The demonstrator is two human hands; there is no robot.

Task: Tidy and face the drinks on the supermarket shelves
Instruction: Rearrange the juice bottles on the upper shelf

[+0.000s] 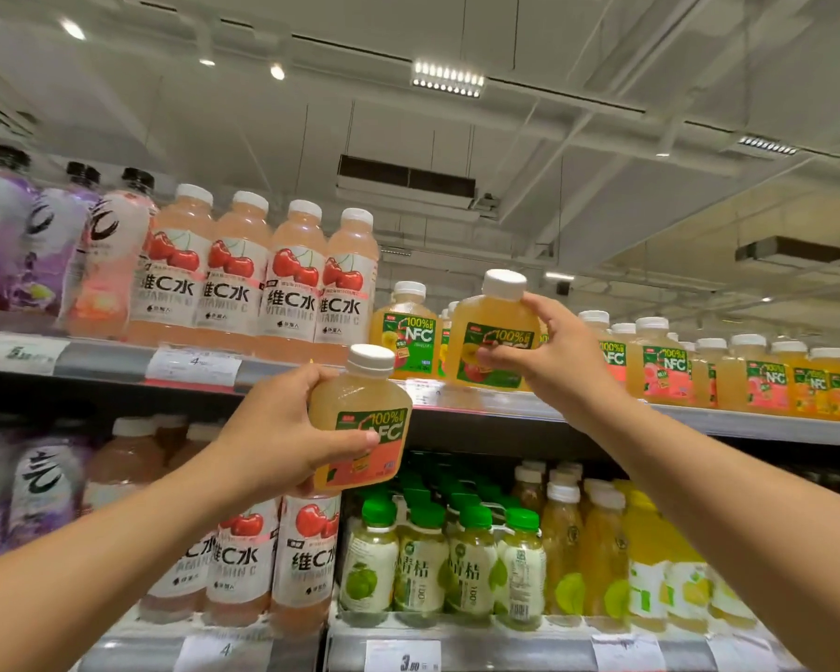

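Note:
My left hand (282, 429) grips a small NFC juice bottle (364, 419) with a white cap and a pink-and-green label, held in the air in front of the upper shelf's edge. My right hand (554, 361) grips a second NFC juice bottle (493, 332) at its right side, standing at the front of the top shelf (728, 419). Another NFC bottle (408, 327) stands just left of it, and a row of NFC bottles (757, 375) runs off to the right.
Tall cherry vitamin C bottles (272, 278) and purple-labelled drinks (15, 244) fill the top shelf's left part. Below stand more cherry bottles (306, 565), green-capped lime juices (423, 565) and yellow juices (651, 565). Price tags (192, 366) line the shelf edges.

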